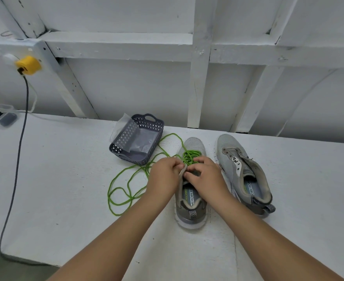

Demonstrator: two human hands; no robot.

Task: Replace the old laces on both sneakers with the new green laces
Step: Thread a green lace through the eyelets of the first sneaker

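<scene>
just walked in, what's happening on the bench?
A person is threading a green lace into the left sneaker. The left hand and right hand both work at its eyelets, and the lace's slack loops across the table. The right sneaker has no lace. A grey basket sits behind.

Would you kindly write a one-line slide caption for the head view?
Both hands, left hand and right hand, thread a green lace through the left grey mesh sneaker; the right grey sneaker stands unlaced.
</scene>
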